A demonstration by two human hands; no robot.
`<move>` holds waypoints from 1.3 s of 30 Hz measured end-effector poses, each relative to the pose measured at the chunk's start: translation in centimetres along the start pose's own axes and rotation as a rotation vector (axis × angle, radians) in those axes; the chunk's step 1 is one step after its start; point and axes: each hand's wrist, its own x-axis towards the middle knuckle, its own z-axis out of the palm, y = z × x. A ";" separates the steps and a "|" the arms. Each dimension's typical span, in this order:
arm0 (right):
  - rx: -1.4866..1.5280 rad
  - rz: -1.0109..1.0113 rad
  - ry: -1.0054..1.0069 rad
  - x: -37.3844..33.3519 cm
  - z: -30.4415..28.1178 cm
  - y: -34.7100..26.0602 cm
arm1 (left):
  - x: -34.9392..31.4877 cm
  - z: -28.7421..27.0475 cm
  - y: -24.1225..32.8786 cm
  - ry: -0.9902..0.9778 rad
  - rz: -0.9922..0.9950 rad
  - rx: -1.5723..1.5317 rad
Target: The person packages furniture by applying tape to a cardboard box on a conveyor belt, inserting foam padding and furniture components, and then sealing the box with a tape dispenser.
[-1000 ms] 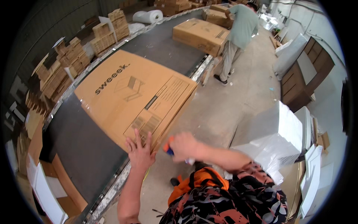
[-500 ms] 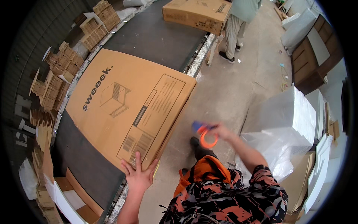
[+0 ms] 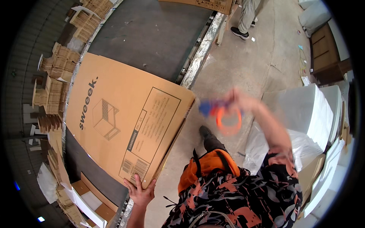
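Observation:
A large flat cardboard carton (image 3: 102, 87) lies on the dark conveyor belt, its top printed with a line drawing of furniture and a framed label. My left hand (image 3: 141, 192) rests on the carton's near corner with the fingers spread over the top. To the right of the carton, above the floor, my right hand (image 3: 241, 99) is closed around a blue and orange tape dispenser (image 3: 208, 108). Motion blurs this hand and the dispenser. The dispenser is apart from the carton's side.
Another carton (image 3: 205, 3) sits farther along the belt (image 3: 152, 36), with a person's legs (image 3: 246, 19) beside it. An open box (image 3: 91, 197) is at the near left. Stacked cardboard pieces (image 3: 62, 60) line the far side. Plastic-wrapped white stacks (image 3: 296, 110) stand at right.
My right hand has moved up and to the right with the tape dispenser. My left hand stays on the carton's corner. The view has shifted, so the farther carton is mostly out of frame.

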 end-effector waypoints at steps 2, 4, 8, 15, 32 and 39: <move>0.024 0.089 0.071 -3.7 9.0 2.7 | 0.0 -0.7 0.3 0.016 0.008 0.016; 0.338 -0.131 0.272 -4.3 15.7 5.3 | 0.5 -1.7 -0.2 -0.128 0.028 -0.015; 0.415 -0.219 0.557 -1.3 21.1 4.3 | 8.6 -8.2 -1.9 -0.285 0.159 -0.304; 0.382 -0.172 0.667 -0.2 22.6 2.6 | 33.8 -9.1 6.2 0.082 1.004 -0.398; 0.142 -0.157 0.801 -1.8 41.4 5.6 | 25.1 -4.8 1.4 -0.212 1.223 0.397; -0.067 -0.208 0.969 -2.2 58.3 14.1 | 10.9 -4.5 -0.8 -0.221 1.465 0.712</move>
